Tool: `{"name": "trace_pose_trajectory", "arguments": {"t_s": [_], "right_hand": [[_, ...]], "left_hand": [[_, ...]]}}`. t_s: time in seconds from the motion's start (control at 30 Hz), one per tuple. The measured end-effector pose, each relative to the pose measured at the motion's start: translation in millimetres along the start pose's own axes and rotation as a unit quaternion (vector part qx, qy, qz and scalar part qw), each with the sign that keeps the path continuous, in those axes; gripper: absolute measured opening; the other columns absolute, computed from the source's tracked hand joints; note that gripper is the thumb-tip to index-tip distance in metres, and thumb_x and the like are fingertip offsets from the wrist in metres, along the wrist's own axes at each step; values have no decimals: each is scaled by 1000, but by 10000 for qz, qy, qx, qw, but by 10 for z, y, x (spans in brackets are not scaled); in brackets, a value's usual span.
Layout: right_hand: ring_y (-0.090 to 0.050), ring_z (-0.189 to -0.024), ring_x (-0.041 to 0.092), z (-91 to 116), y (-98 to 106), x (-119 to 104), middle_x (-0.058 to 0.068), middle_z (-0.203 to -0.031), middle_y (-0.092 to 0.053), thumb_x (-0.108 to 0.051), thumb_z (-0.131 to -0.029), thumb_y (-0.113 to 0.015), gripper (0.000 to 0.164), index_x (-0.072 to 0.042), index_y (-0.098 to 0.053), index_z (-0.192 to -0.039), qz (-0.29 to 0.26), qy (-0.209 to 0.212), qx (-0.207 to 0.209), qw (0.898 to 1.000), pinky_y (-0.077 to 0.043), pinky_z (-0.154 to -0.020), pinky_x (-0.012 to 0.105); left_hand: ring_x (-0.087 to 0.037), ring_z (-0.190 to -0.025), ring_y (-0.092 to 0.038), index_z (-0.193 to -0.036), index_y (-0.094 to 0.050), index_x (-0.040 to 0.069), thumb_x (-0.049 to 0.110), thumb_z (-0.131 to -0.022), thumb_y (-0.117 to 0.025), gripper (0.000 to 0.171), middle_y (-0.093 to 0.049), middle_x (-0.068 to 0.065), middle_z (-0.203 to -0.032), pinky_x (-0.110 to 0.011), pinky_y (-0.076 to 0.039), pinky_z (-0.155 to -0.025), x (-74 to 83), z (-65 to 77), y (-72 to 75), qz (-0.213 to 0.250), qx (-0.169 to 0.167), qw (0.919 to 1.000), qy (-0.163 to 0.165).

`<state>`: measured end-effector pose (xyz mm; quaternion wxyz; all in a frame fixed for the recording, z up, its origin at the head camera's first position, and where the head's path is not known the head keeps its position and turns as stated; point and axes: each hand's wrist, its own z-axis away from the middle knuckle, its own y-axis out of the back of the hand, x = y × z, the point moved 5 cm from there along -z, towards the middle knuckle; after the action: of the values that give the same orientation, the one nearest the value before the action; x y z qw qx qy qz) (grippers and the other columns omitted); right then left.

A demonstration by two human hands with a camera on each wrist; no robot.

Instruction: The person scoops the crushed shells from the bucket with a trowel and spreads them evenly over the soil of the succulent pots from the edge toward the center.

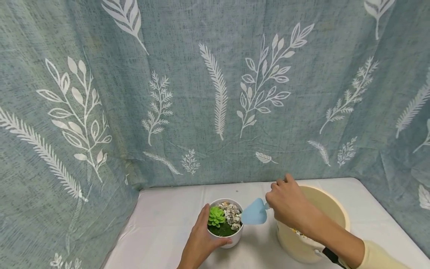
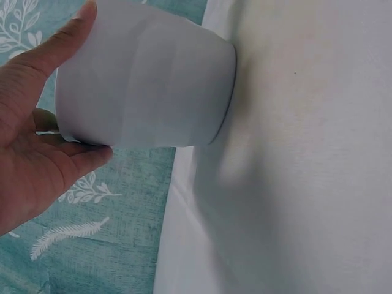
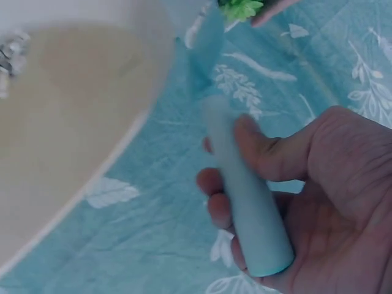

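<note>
At the lower centre of the head view, a small round white pot stands upright on a white-covered table. The left hand grips it from its left side, fingers along the far side and thumb across the near wall; the left wrist view confirms contact on both sides.

The pot contains a bright green rosette-shaped artificial succulent at left, dark green moss-like cover at the bottom and mixed pale stones at right.

The right hand, at the lower right, is closed round the handle of a light blue scoop. The scoop's blade points left, at the pot's right rim; whether it touches cannot be determined.

Below the right forearm, further right, stands a large round cream bucket, partly covered by that arm; small mixed stones show inside. A pale yellow sleeve is at the lower right corner. Blue-green fabric with white leaf prints fills the upper frame.
</note>
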<state>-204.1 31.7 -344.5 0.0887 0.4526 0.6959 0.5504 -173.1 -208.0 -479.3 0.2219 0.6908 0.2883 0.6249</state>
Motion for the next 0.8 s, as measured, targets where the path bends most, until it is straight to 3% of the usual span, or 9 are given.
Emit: {"name": "trace_pose_trajectory", "arguments": {"t_s": [0.2,0.3,0.4,0.53,0.67,0.8], "right_hand": [[-45,-64,12,301,-39,139,-6,-67,-55,-22,-75,-92,19,-22,-73,-78,-289,-506,-30,9983,-32,-69,29],[-48,-65,10,458,-4,248,-8,-68,-54,-25,-75,-93,21,-22,-73,-81,-410,-627,122,9971,-36,-71,30],[-47,-64,7,674,15,419,-11,-67,-50,-26,-76,-92,21,-22,-74,-84,-597,-754,388,9946,-38,-68,30],[-48,-62,7,965,27,684,-14,-65,-48,-26,-75,-89,19,-23,-73,-83,-656,-968,898,9891,-40,-64,32],[-52,-61,11,1214,3,921,-14,-64,-48,-22,-70,-89,20,-21,-73,-81,-499,-1174,1138,9853,-41,-61,34],[-54,-61,13,1352,-70,1056,-14,-64,-51,-23,-69,-90,20,-21,-75,-82,-444,-1317,991,9853,-40,-61,35]], "left_hand": [[-55,-147,-42,-166,-22,4,51,-67,-97,133,-31,-27,-168,-68,-48,-110,-54,34,-34,209,-130,9995,185],[-56,-149,-40,-167,-20,6,50,-67,-97,134,-30,-27,-169,-69,-47,-111,-68,38,-12,258,-78,9995,159],[-54,-151,-37,-168,-21,7,52,-67,-96,134,-28,-25,-170,-67,-47,-112,-38,16,-28,4,-3,10000,-48],[-52,-156,-28,-166,-29,9,51,-64,-96,129,-25,-21,-172,-69,-43,-116,68,14,-35,-469,435,9941,-875],[-37,-160,-26,-162,-41,19,41,-68,-96,111,-32,-19,-170,-67,-49,-110,271,30,-85,-497,1046,9745,-1921],[-18,-159,-33,-158,-47,28,38,-74,-93,96,-42,-11,-167,-55,-60,-101,513,13,-215,-397,1324,9544,-2647]]}}
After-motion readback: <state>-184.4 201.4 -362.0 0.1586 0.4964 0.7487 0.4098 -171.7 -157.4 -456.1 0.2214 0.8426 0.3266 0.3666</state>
